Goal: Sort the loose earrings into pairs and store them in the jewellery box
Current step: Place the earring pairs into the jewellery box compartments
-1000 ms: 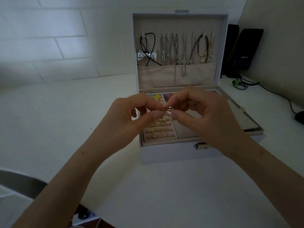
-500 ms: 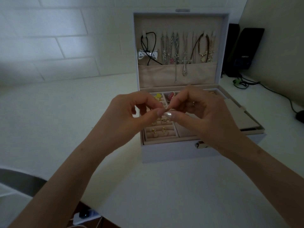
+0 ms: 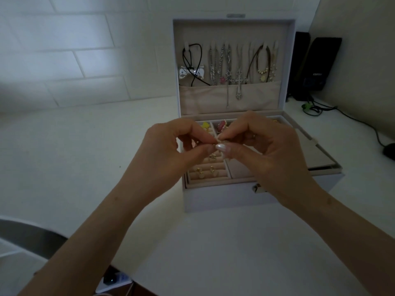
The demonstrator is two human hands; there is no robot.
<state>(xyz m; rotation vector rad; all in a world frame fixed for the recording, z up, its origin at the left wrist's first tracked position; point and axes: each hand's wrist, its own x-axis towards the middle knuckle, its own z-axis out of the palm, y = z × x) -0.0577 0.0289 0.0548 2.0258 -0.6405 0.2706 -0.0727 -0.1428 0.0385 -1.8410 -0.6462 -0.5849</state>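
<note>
A white jewellery box [image 3: 222, 198] stands open on the white table, its lid upright with several necklaces [image 3: 229, 67] hanging inside. Gold earrings [image 3: 206, 170] sit in the padded rolls at the tray's front left; a yellow piece [image 3: 205, 124] and a pink piece [image 3: 221, 126] lie in the back compartments. Above the tray, my left hand [image 3: 171, 150] and my right hand [image 3: 263, 150] meet fingertip to fingertip, both pinching one small earring [image 3: 217, 143], which my fingers mostly hide.
Two black speakers [image 3: 316, 65] stand at the back right against the wall, with cables [image 3: 346, 116] running along the table and a dark mouse [image 3: 390, 151] at the right edge. A grey chair [image 3: 25, 236] and a power strip [image 3: 115, 280] show past the table's front left edge.
Both hands have stayed together above the tray, shifting their fingertip pinch a little on the small earring. The box has not moved.
</note>
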